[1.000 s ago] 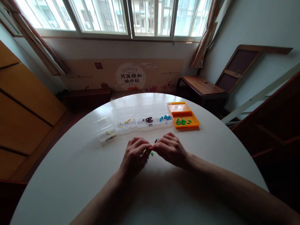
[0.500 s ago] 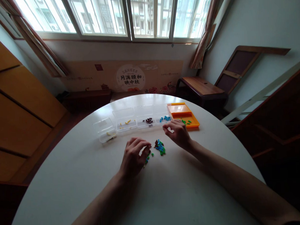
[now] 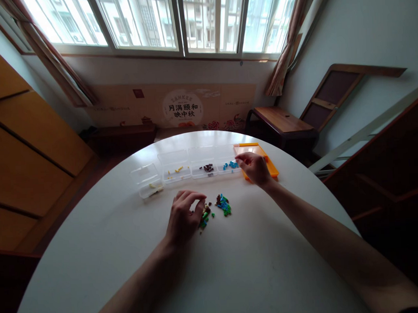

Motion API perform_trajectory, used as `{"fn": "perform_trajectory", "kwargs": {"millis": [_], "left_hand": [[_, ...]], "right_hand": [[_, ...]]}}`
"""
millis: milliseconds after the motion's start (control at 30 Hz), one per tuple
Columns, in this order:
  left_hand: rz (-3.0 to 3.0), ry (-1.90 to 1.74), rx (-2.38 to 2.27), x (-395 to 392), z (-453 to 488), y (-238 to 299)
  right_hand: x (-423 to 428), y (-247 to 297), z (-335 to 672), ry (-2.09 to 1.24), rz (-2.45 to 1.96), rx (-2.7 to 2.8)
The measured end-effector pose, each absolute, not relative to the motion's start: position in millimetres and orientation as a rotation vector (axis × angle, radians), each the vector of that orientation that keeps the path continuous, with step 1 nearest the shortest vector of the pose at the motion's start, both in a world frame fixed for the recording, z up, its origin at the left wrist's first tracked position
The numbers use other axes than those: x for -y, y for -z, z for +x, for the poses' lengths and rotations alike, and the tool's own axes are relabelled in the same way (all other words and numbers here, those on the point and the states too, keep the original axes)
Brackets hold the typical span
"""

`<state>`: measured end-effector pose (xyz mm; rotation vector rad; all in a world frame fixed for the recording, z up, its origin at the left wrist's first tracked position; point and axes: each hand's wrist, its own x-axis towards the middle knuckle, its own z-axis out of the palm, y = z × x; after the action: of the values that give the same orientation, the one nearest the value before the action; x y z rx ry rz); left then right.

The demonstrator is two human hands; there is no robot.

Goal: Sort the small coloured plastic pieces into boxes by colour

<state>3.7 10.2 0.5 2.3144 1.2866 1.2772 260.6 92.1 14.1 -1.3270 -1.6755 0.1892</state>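
Observation:
My left hand (image 3: 184,216) rests low over the white table, thumb and index finger curled together at the tips. Any piece between them is too small to make out. Beside it, partly covered by the fingers, lies a mixed heap of tiny bricks (image 3: 205,216) in green, brown, beige and blue. A second heap of blue, green and brown bricks (image 3: 224,204) sits just to its right. My right hand (image 3: 255,168) hangs over the orange box (image 3: 272,168) with its fingertips pinched, near the blue bricks (image 3: 232,164). The hand hides the green bricks in that box.
Clear lidded boxes stand in a row: one with pale pieces (image 3: 151,192), one with yellow bricks (image 3: 177,177), one with dark brown bricks (image 3: 206,167). They share the round white table (image 3: 234,266). A wooden stool (image 3: 280,119) stands beyond it.
My right hand has moved up and right, covering more of the orange box. My left hand has shifted slightly left, its fingertips closing, and more of the mixed heap shows.

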Motion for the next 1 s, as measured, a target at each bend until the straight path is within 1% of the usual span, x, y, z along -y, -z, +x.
{"fn": "perform_trajectory", "kwargs": {"millis": [100, 167, 267, 367, 467, 567, 700, 800, 1000], "left_hand": [[2.289, -1.250, -1.384, -11.9, 3.3, 1.5], [2.314, -1.168, -1.412, -11.7, 3.8, 1.5], [2.359, -1.028, -1.422, -9.9, 5.5, -1.0], [2.366, -0.969, -1.374, -8.7, 6.6, -3.8], [2.301, -1.022, -1.320, -10.3, 4.5, -3.0], [2.231, -1.108, -1.390, -13.1, -0.8, 0.0], [2.209, -1.067, -1.394, -17.5, -11.0, -1.5], [2.195, -0.927, -1.363, -21.5, -20.1, -10.9], [2.278, -0.355, -1.060, -18.6, -29.4, -37.7]], "right_hand": [[-74.7, -11.3, 253.9, -0.195, -1.283, 1.704], [-63.1, -8.9, 248.5, -0.216, -1.248, 1.726], [-48.8, -4.9, 242.4, -0.241, -1.202, 1.782], [-38.5, 0.0, 239.3, -0.238, -1.173, 1.843], [-31.7, 6.1, 236.7, -0.240, -1.154, 1.905], [-28.6, 11.8, 233.8, -0.179, -1.104, 2.011], [-28.4, 16.4, 231.8, -0.087, -1.029, 2.107], [-28.4, 17.2, 231.8, -0.075, -1.028, 2.099], [-27.8, 16.2, 231.6, -0.077, -1.044, 2.093]]}}
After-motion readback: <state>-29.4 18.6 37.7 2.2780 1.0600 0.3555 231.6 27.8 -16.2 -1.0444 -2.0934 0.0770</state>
